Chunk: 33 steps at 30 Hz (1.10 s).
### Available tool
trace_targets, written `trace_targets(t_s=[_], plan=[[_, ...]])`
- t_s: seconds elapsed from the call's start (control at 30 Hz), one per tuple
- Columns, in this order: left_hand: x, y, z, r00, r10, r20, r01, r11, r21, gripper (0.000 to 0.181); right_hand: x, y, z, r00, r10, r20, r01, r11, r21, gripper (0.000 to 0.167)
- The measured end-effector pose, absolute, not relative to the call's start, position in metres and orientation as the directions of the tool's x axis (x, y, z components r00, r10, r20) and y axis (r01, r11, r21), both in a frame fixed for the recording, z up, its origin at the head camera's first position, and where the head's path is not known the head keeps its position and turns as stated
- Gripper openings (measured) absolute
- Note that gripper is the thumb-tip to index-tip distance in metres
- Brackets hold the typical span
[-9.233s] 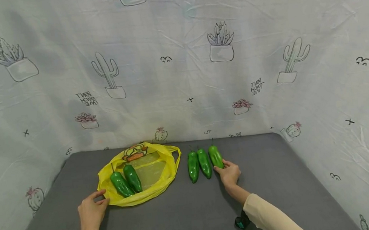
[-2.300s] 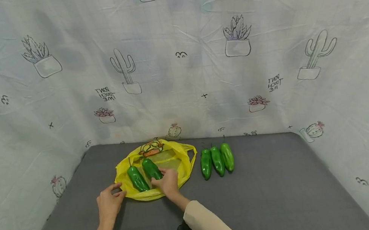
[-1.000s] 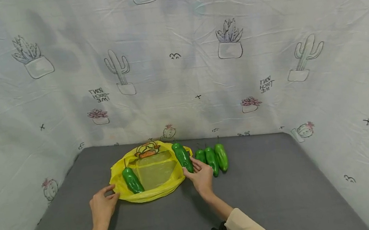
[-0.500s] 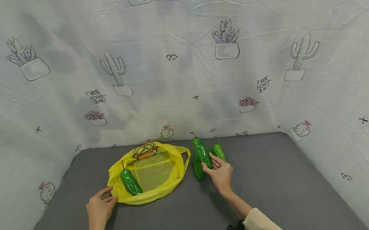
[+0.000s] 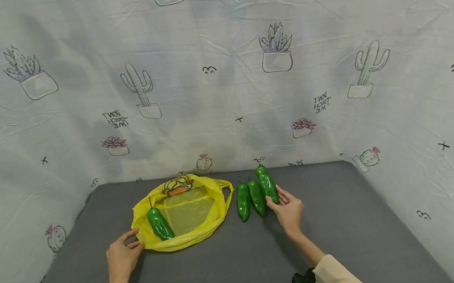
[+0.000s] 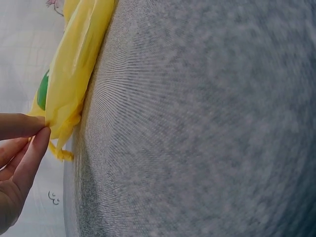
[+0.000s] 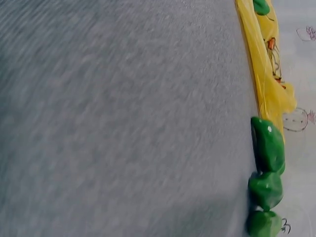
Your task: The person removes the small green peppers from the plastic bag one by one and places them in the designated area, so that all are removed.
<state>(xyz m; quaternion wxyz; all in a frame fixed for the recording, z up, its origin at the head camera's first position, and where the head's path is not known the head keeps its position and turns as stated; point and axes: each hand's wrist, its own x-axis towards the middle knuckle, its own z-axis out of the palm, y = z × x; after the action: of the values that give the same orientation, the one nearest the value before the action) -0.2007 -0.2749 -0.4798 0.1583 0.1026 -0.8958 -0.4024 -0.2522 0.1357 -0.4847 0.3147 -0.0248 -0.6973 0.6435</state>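
Note:
A yellow plastic bag (image 5: 188, 243) lies with its mouth spread wide, one green pepper (image 5: 160, 224) inside. My left hand (image 5: 121, 258) pinches the bag's left rim between thumb and finger, as the left wrist view confirms at the bag's edge (image 6: 69, 84). To the right of the bag, my right hand (image 5: 288, 210) grips the lower end of a dark green pepper (image 5: 267, 184), its stem pointing away. Beside it on the table lie two more peppers, the left one (image 5: 243, 202) and the middle one (image 5: 257, 198). A lighter pepper there is hidden by the held one. The right wrist view does not show my hand.
The grey table (image 5: 225, 272) ends at a white cloth backdrop (image 5: 224, 114) printed with cacti. Cloth also rises along both sides. Black devices sit by the wrists, such as the right one (image 5: 303, 280).
My right hand has lifted one of two peppers out of the bag and carried it rightward over the row. Earlier it set down the lighter pepper there. My left hand keeps its pinch on the rim.

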Motion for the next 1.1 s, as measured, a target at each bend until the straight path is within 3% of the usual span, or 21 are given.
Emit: trace_targets(t_s=[0.33, 1.1], plan=[[-0.203, -0.277, -0.481, -0.931, -0.307, 0.195, -0.052, 0.642, 0.765, 0.041, -0.251, 0.156, -0.490, -0.778, 0.479, 0.406, -0.351, 0.205, -0.914, 0.045], [-0.202, -0.276, -0.480, -0.936, -0.302, 0.180, -0.057, 0.636, 0.770, 0.041, -0.255, 0.182, -0.496, -0.789, 0.554, 0.266, -0.194, 0.185, -0.963, 0.045]])
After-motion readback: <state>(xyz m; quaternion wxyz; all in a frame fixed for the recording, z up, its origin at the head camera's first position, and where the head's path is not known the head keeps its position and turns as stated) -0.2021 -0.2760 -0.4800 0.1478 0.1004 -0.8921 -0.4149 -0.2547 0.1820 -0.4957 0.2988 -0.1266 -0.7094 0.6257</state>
